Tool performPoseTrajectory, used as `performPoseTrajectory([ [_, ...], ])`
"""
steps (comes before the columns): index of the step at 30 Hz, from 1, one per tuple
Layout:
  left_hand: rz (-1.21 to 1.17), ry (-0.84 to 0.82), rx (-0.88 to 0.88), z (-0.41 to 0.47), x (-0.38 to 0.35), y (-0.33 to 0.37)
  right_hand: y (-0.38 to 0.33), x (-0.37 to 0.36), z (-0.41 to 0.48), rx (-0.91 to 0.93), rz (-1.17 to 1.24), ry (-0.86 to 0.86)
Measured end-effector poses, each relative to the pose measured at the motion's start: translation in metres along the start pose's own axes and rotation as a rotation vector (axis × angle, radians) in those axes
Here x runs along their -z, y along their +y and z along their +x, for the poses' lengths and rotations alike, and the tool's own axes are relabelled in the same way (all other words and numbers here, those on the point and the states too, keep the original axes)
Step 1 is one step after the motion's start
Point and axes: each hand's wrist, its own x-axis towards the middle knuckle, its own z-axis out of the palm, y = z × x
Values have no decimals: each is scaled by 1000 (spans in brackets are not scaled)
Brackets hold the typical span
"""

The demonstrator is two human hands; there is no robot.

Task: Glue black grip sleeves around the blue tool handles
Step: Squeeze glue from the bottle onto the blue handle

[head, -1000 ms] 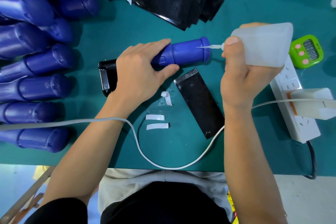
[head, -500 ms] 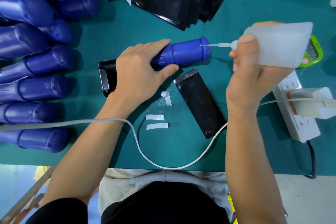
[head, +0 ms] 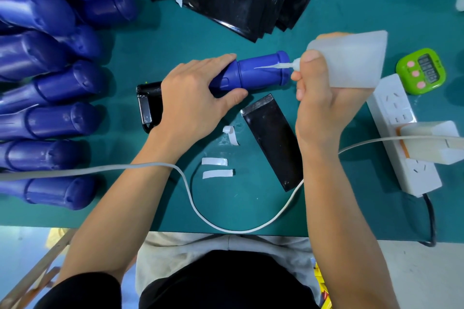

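On the mat (head: 326, 20), left hand (head: 190, 98) grips blue handle (head: 261, 75), right hand (head: 319, 103) grips glue bottle (head: 351, 60)

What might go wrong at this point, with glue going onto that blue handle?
1. The nozzle of the glue bottle lies along the blue handle, close to the left hand gripping it; runny glue might reach those fingers.
2. The right hand grips the bottle; an over-hard squeeze might drip glue onto the table.
3. The white cable crosses the left forearm and passes the black sleeve; an arm move might tug it.
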Motion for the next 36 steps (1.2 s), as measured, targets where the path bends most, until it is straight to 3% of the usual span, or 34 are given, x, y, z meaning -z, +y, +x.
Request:
performPoseTrajectory([
  [11, 2, -4, 1, 0, -1, -1, 4, 0, -1, 11, -26, -32],
  [36, -1, 10, -3, 0, 1, 3, -4, 10, 4, 17, -27, 99],
])
